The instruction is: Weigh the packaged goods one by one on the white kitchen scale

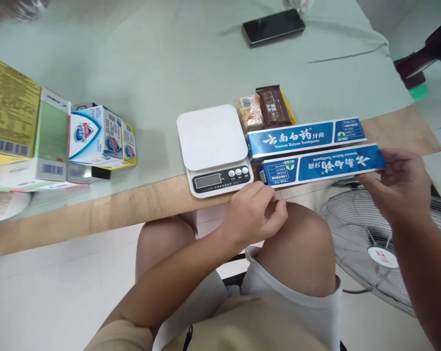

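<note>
So your right hand (407, 183) has the near Yunnan Baiyao Toothpaste box (315, 165) pinched by its right end, sitting between 3 and 4 o'clock from the digital kitchen scale (213, 139). Your left hand (251, 209) is at the scale's 5 o'clock, fingers half curled; can't tell if they're touching the box's other end. Second toothpaste box (293, 140) lies just beyond yours, brown snack packet (273, 106) at 2, smartphone (273, 28) way up at 1, Safeguard box (85, 135) at 9.
</note>
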A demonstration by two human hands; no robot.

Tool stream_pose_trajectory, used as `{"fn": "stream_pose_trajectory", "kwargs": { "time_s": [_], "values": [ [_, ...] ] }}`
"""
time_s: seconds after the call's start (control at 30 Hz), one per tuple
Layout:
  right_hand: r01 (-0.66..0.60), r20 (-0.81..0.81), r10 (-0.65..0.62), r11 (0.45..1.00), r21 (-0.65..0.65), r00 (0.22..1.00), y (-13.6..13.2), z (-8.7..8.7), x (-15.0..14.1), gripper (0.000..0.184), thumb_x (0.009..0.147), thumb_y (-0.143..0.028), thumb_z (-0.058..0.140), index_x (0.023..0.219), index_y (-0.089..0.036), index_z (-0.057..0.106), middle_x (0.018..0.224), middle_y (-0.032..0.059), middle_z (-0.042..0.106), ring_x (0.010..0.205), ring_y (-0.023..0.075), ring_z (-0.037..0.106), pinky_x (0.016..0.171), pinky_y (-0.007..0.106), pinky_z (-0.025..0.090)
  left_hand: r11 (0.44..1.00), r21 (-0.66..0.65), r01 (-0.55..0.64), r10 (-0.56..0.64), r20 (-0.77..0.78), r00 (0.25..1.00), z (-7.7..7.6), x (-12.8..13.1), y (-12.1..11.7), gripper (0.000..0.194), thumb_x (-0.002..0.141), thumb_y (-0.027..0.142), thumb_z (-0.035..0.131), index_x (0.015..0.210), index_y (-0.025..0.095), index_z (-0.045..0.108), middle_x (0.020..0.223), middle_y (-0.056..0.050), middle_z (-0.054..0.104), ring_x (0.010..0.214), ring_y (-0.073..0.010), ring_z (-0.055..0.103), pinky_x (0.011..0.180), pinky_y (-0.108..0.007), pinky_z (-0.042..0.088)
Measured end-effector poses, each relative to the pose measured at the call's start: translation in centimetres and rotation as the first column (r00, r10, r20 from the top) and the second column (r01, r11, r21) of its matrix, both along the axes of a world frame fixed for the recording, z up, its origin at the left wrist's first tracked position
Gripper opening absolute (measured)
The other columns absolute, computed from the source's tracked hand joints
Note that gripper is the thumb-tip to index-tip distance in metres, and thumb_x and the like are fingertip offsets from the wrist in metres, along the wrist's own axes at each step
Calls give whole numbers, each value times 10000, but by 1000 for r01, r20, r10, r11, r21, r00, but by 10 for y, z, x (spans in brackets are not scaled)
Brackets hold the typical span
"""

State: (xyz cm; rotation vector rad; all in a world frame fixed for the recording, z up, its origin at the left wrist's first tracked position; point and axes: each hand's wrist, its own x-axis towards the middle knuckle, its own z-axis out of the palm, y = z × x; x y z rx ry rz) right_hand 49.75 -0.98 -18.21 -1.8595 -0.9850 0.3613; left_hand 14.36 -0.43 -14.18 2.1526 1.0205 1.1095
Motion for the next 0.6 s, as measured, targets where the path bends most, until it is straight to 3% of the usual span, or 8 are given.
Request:
{"fn": "stream_pose_trajectory", "kwargs": {
  "time_s": [0.2, 0.37, 0.43, 0.5, 0.6],
  "values": [
    [110, 9, -110, 991, -78, 994, 11, 0, -15, 674, 366, -400, 1045, 773, -288, 518, 841, 108, 696, 808, 322, 729, 729, 548, 523, 995, 88, -45, 44, 12, 999, 0, -3, -1, 349, 926, 189, 546, 620, 228, 384, 571, 22, 486, 544, -124, 423, 530, -292, 330],
    [-13, 76, 13, 1000, -4, 997, 1, -10, -17, 797, 300, -424, 1027, 940, -280, 575, 1045, 187, 735, 935, 376, 741, 743, 544, 513, 985, 164, -52, 42, 59, 997, 3, -6, -2, 351, 914, 167, 553, 593, 221, 420, 530, 35, 479, 495, -111, 447, 474, -286, 303],
    [21, 133, -31, 997, 76, 991, -7, -15, -11, 725, 386, -524, 975, 948, -293, 579, 1061, 194, 728, 943, 390, 739, 737, 567, 497, 973, 225, -56, 39, 80, 996, 5, -9, -1, 368, 908, 156, 559, 579, 222, 407, 511, 39, 453, 470, -110, 434, 454, -293, 277],
    [85, 220, -140, 966, 242, 965, -12, -15, -8, 630, 450, -657, 880, 894, -326, 580, 952, 157, 704, 844, 379, 720, 691, 587, 464, 957, 285, -52, 21, 110, 994, 9, -15, 2, 395, 904, 144, 557, 567, 226, 367, 492, 44, 409, 446, -109, 400, 441, -302, 245],
    [-25, 338, -200, 828, 560, 920, -14, 4, -27, 607, 456, -805, 735, 881, -381, 644, 765, 104, 618, 633, 325, 620, 602, 580, 397, 931, 354, -93, 30, 180, 983, 20, -31, 9, 423, 891, 115, 546, 570, 227, 294, 478, 53, 337, 429, -105, 333, 441, -313, 233]
  ]
}}
